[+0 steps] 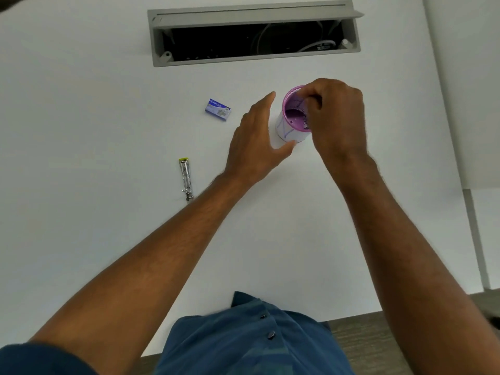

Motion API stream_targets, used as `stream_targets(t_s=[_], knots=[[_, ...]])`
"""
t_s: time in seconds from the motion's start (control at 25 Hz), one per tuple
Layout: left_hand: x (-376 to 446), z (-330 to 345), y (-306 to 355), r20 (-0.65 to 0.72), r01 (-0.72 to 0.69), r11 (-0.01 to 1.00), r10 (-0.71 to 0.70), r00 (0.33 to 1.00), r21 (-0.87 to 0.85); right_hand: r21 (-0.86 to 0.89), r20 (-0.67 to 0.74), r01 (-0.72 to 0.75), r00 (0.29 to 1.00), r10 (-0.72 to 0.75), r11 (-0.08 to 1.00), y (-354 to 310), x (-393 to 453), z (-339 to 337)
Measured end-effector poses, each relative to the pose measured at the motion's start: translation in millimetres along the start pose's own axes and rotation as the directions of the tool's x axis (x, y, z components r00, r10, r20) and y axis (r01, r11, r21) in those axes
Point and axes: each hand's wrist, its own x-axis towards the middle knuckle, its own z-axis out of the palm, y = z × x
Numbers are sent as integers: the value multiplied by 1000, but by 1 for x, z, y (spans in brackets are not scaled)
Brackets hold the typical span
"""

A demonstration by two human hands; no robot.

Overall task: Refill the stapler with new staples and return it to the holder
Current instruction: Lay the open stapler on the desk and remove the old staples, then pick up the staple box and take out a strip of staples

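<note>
From the head camera: my right hand [335, 117] reaches into the purple-rimmed, white-sided cylindrical holder [288, 131], fingers curled together on something small and dark at the rim that I cannot identify. My left hand [257, 142], fingers spread apart, cups the holder's side without gripping. At nine o'clock from the holder lies the blue cardboard staple box [217, 109]; at eight o'clock, the chrome metal stapler with a yellow-green tip [185, 178] rests flat on the white table [81, 104]. Apparently an early step; next I must fetch stapler and box. The holder's floor looks mostly bare.
</note>
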Motion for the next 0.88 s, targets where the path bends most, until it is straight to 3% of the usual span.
stream_targets(t_s=[0.2, 0.36, 0.52, 0.68, 0.88], knots=[[-68, -56, -39, -264, -38, 998, 22, 964, -58, 217, -172, 54, 985, -17, 975, -20, -51, 3], [-105, -89, -84, -371, 84, 995, -95, 924, -45, 326, -42, 28, 999, -16, 945, -37, -92, 36], [-118, -104, -123, -353, 217, 976, -196, 915, 20, 336, 151, -31, 988, -21, 941, -43, -110, 82], [-104, -106, -147, -257, 221, 961, -174, 951, 168, 353, 244, -79, 970, -10, 932, -39, -103, 117], [-68, -100, -160, -133, 164, 935, -128, 983, 313, 416, 189, -102, 982, 23, 904, -41, -58, 148]])
